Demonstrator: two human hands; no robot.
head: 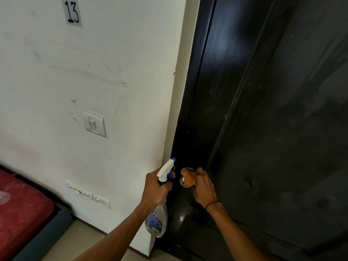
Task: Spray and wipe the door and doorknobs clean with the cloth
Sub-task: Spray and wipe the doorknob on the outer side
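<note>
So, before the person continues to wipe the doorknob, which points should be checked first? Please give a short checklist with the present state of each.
1. Cloth lies against the doorknob: ok, the orange cloth covers most of it.
2. Right hand holds the cloth firmly: ok, fingers curl round it.
3. Left hand holds the spray bottle securely: ok, gripped at the neck.
4. Nozzle aimed at the door, not the wall: ok.
5. Knob already sprayed: cannot tell.
6. Liquid left in the bottle: cannot tell.
</note>
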